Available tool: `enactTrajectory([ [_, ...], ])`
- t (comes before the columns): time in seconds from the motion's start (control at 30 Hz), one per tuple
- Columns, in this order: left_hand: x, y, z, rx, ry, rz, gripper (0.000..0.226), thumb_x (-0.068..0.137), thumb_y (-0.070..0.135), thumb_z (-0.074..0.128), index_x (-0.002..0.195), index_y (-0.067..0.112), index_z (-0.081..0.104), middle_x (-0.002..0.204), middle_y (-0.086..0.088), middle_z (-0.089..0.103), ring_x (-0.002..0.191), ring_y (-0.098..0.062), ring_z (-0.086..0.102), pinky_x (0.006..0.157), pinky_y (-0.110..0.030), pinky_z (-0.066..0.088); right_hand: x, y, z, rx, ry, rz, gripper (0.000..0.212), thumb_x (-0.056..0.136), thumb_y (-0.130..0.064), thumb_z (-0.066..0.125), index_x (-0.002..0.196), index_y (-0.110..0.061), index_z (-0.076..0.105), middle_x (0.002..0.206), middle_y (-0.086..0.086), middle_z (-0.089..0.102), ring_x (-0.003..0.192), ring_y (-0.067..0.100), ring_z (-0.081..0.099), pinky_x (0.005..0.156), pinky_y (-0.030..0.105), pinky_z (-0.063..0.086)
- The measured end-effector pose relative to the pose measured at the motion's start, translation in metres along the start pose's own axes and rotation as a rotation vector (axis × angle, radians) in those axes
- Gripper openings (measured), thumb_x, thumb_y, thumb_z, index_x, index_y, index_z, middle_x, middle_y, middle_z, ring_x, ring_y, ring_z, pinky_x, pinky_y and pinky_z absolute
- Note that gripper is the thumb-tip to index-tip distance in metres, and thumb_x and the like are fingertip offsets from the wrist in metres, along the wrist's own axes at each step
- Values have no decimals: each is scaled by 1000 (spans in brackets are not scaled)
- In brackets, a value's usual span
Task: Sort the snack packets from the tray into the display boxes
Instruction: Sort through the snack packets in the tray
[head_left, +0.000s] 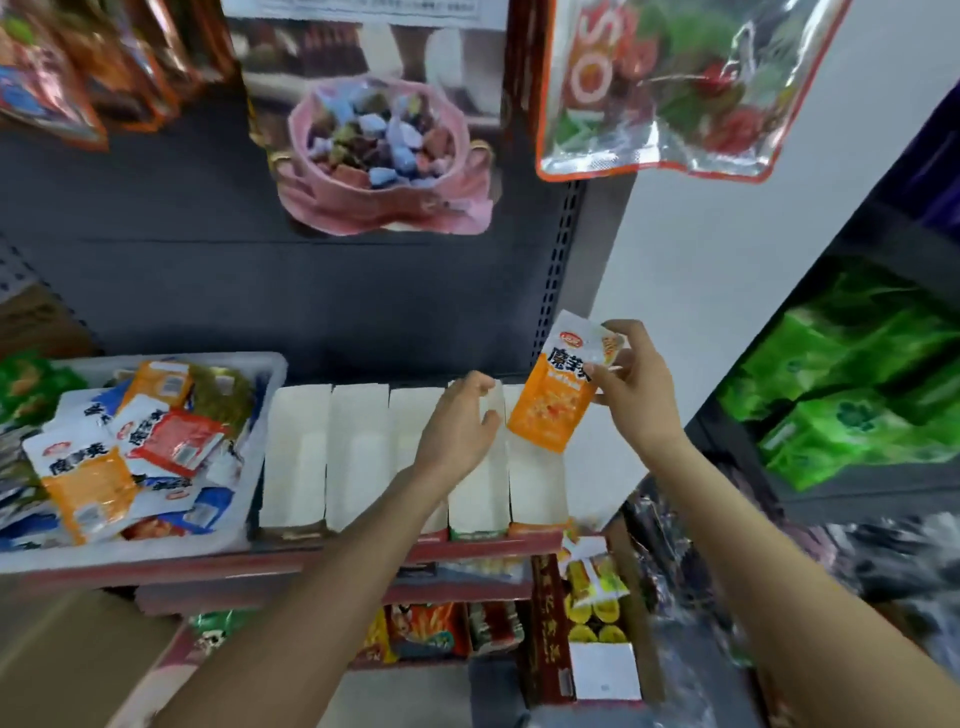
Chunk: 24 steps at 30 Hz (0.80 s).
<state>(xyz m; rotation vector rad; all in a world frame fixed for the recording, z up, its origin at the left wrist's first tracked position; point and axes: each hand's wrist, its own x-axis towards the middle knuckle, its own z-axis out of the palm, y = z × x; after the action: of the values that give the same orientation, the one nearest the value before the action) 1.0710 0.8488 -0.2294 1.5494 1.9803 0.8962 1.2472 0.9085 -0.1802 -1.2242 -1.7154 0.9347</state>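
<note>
The dark metal shelf (311, 291) with its perforated upright fills most of what lies behind and to the left of my right grip (636, 387). Far left of the grip, on the same shelf board, sits a pale, translucent plastic tray (260, 410) with rounded corners, heaped with flat, glossy snack packets (104, 467) in orange, red, blue and white, lying crosswise over one another. Between the tray and my grip stands a row of white cardboard display boxes (358, 452), long, narrow and open-topped, side by side and touching. My left grip (460, 426) hovers over the fourth box, fingers loosely curled and holding nothing that I can see. My right grip pinches the upper right corner of an orange packet (563, 387), thumb in front and fingers behind; the packet is flat, shiny foil, white at the top and orange below, hanging tilted with its lower edge just above the rightmost box in the row. Right of the grip, crinkled green bags (852, 395) lie stacked on another shelf.
</note>
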Motion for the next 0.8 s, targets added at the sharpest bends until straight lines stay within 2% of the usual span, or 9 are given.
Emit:
enactTrajectory([
  [0.13,16,3,12,280,-45,23,55,89,15,57,140,15,35,143,-6,37,131,-25,32,105,-33,32,18,12,-5,-79,-94,-35,27,90,-4,53,109,-21,44,90,-1,64,77,23,65,71,51,56],
  [0.27,36,-1,15,482,-139,43,75,86,27,64,148,17,23,155,-4,21,141,-24,19,114,-33,20,33,15,4,-137,-173,-48,21,93,-5,50,106,-20,43,101,1,62,87,25,64,76,49,56],
  [0.4,48,-12,18,565,-198,70,76,81,39,67,144,19,30,149,-3,32,137,-23,26,112,-31,17,43,22,13,-320,-267,-149,19,94,-3,48,111,-10,44,94,5,60,85,30,61,72,40,52],
  [0.5,50,-16,23,516,-151,86,71,77,44,69,137,23,38,140,1,43,128,-21,36,106,-30,23,46,28,21,-417,-328,-203,19,92,-3,46,110,-9,44,89,6,61,83,31,59,70,39,49],
  [0.6,49,-19,27,513,-96,92,71,74,44,71,134,22,40,135,1,46,124,-20,39,104,-30,25,49,37,30,-430,-355,-133,17,94,-5,45,111,-9,46,95,11,64,84,30,59,70,37,50],
  [0.7,46,-22,31,500,-65,109,77,72,43,73,136,20,37,136,1,44,125,-20,37,105,-29,24,52,46,36,-432,-340,-69,13,94,-7,47,104,-5,55,99,14,62,89,28,58,69,28,41],
  [0.8,46,-23,33,507,-52,128,79,71,40,75,137,19,36,136,0,44,126,-20,36,107,-29,24,53,50,38,-385,-294,-4,15,93,-8,52,101,-1,62,105,13,59,93,25,55,76,25,40],
])
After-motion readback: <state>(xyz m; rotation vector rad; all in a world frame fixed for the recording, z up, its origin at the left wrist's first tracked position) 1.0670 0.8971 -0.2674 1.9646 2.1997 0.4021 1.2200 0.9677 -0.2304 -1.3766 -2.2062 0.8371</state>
